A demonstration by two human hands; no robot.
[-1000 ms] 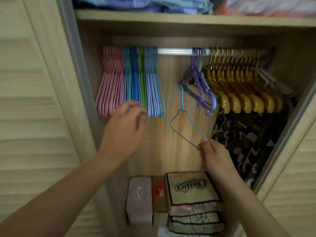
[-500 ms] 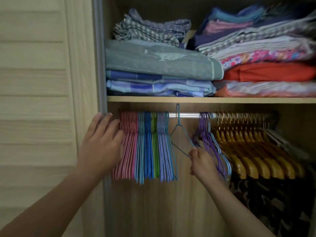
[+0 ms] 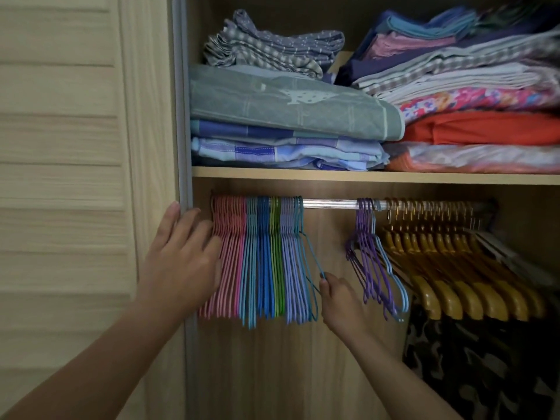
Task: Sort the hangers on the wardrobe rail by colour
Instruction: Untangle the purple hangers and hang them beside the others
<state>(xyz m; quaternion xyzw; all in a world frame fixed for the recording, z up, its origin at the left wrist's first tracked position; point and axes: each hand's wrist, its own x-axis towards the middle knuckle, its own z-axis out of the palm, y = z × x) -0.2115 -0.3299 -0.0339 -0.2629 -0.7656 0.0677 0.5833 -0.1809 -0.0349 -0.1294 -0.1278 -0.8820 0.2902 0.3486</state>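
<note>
Hanger in hand: your right hand (image 3: 339, 298) pinches the lower wire of a teal wire hanger (image 3: 309, 256) between thumb and fingers (image 3: 323, 275); its hook already sits over the wardrobe rail (image 3: 328, 204), at the right-hand end of the sorted bundle.

Long axis: the hanger hangs from hook down to lower wire and slants, its bottom drawn to the right toward your grip, while the hook stays tight against the lilac hangers (image 3: 291, 268).

Direction from fingers: the bundle lies just left of your right hand; bare rail lies above and to the right of it, before the purple hangers (image 3: 368, 259) and the yellow wooden hangers (image 3: 454, 268) beyond them.

Left hand: your left hand (image 3: 181, 268) is spread, fingers straight, flat against the pink hangers (image 3: 230, 253) at the rail's left end, next to the wardrobe frame (image 3: 181, 116); it holds nothing.

Nearer hand: the right, since it already has the hanger.

Colour order on the left: pink, light blue, dark blue, green, lilac, then your teal one.

Judgement: the placing looks nearly done. Swing the bottom leftward so it hangs straight with the bundle, then let go. A light blue hanger (image 3: 391, 268) seems mixed into the purple group, probably still to be moved.
</note>
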